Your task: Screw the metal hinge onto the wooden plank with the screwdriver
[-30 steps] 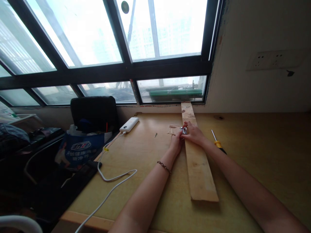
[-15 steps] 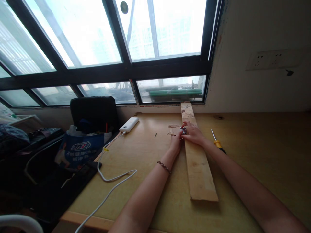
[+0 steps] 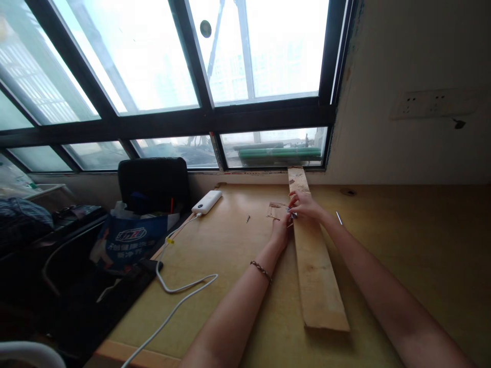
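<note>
A long wooden board [image 3: 320, 278] lies on the wooden table [image 3: 230, 255], its far end near the window. Over the board's left edge, my left hand [image 3: 282, 230] has its fingers closed at a small silver metal fitting [image 3: 293, 215]. My right hand [image 3: 306, 206] meets it from the right, thumb and fingers pinched on the same fitting, with the wrist above the board. The fingers hide most of the fitting's shape. A screw [image 3: 248, 219] lies to the left of my hands. Beyond my right forearm the screwdriver [image 3: 339, 217] shows only its metal shaft.
A white power bank [image 3: 207, 202] with a white cable [image 3: 184, 289] lies along the table's left edge. Left of the table are a black chair [image 3: 153, 179] and a blue bag [image 3: 128, 243]. Behind stands the window [image 3: 268, 115]; a wall socket [image 3: 422, 104] is at right.
The view has tilted, so everything sits slightly lower. Both hands stay at the metal fitting, which has turned a little between the fingers. My right forearm now covers the screwdriver's handle.
</note>
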